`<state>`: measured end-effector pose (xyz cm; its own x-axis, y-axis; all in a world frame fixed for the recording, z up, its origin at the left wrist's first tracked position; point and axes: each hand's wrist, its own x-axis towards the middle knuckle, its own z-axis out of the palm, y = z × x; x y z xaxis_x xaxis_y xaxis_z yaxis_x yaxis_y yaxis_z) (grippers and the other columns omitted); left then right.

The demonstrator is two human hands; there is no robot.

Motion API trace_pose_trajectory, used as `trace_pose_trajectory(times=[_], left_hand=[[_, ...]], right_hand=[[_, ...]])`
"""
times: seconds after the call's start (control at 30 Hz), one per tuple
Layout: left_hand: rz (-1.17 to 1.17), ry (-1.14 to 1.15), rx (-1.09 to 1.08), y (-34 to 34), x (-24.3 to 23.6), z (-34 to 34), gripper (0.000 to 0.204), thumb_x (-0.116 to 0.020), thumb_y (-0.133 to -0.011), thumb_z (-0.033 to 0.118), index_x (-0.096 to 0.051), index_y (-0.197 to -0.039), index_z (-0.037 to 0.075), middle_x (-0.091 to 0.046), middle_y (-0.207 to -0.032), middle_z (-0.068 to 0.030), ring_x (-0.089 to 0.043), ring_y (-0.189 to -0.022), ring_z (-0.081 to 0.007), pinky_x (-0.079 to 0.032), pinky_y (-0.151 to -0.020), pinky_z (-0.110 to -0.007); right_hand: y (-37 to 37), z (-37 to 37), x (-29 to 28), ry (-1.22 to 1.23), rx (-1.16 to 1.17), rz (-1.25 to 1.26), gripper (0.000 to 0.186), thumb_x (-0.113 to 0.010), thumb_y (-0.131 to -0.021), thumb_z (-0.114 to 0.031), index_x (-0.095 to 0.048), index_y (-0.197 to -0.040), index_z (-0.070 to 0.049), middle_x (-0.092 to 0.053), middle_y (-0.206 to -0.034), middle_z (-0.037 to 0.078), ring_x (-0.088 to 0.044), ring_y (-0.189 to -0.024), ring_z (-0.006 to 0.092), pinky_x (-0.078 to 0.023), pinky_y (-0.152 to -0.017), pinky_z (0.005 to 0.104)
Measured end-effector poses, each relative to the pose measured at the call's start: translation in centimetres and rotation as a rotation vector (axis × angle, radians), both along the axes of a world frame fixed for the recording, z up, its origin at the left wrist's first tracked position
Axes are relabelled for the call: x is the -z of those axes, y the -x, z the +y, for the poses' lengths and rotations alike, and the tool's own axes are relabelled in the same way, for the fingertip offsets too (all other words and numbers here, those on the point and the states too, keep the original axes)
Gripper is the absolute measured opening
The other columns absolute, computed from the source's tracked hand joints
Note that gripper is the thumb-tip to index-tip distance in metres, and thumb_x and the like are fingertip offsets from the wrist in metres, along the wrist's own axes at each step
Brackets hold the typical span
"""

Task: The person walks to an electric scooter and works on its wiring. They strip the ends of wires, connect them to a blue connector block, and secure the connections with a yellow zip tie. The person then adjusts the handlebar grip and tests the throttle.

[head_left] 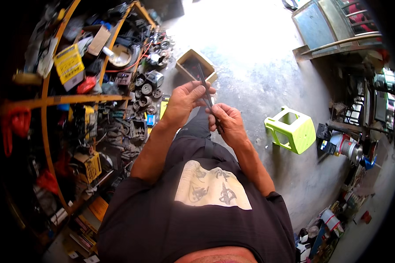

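In front of my body I hold a long, thin, dark thing (202,75) in both hands; it looks like slim metal strips or rods side by side, and its exact kind is unclear. My left hand (183,104) is closed on its upper part, pinching it between thumb and fingers. Lower down, my right hand (229,124) grips the same thing, with a short dark end showing below the fingers. The upper tip points away from me, in front of an open tan box (209,65) on the floor with dark contents.
Wooden shelving (87,99) crowded with boxes, tools and metal parts runs along my left. Round metal parts (145,89) are piled beside it. A lime-green stool (300,131) lies tipped on the concrete floor (250,83) to my right. Machinery (349,148) and clutter line the right side.
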<state>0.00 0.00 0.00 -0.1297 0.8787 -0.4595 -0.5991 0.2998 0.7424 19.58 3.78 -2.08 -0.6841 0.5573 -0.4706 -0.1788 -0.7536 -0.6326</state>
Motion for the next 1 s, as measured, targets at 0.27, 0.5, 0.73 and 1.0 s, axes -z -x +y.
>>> trace_pose_trajectory(times=[0.27, 0.5, 0.73, 1.0], left_hand=[[0.110, 0.029, 0.197, -4.2, 0.4, 19.4, 0.016, -0.074, -0.100, 0.015, -0.071, -0.111, 0.004, -0.073, -0.097, -0.0016, -0.066, -0.080, -0.0075, -0.055, -0.070, -0.023], [0.172, -0.061, 0.454, -12.0, 0.5, 39.2, 0.024, -0.076, -0.099, 0.020, -0.071, -0.107, -0.002, -0.074, -0.094, -0.0067, -0.064, -0.076, -0.0108, -0.054, -0.071, -0.027], [0.072, -0.112, 0.365, -21.1, 1.4, 54.6, 0.016, -0.068, -0.105, 0.019, -0.062, -0.110, 0.004, -0.074, -0.104, -0.0115, -0.069, -0.088, -0.0138, -0.058, -0.079, -0.029], [-0.018, -0.130, 0.068, -23.1, -0.3, 65.6, 0.011, -0.060, -0.110, 0.016, -0.057, -0.115, 0.006, -0.076, -0.109, -0.0144, -0.073, -0.093, -0.0168, -0.060, -0.082, -0.030]], right_hand=[[-4.6, 15.0, -1.3, 0.074, 0.249, -0.030, 0.022, -0.064, -0.108, -0.021, -0.070, -0.108, 0.001, -0.069, -0.075, 0.004, -0.062, -0.057, 0.0101, -0.049, -0.054, 0.0223], [-11.3, 29.5, -1.5, -0.053, 0.556, -0.121, 0.022, -0.064, -0.109, -0.023, -0.069, -0.107, -0.001, -0.069, -0.078, 0.003, -0.062, -0.060, 0.0083, -0.050, -0.058, 0.0219], [-19.4, 46.4, -0.7, -0.148, 0.620, -0.170, 0.021, -0.062, -0.108, -0.021, -0.068, -0.101, -0.002, -0.070, -0.079, 0.006, -0.062, -0.061, 0.0097, -0.052, -0.059, 0.0241], [-21.9, 64.8, -1.1, -0.152, 0.282, -0.147, 0.020, -0.064, -0.108, -0.022, -0.067, -0.102, -0.003, -0.072, -0.078, 0.007, -0.064, -0.058, 0.0108, -0.053, -0.055, 0.0232]])
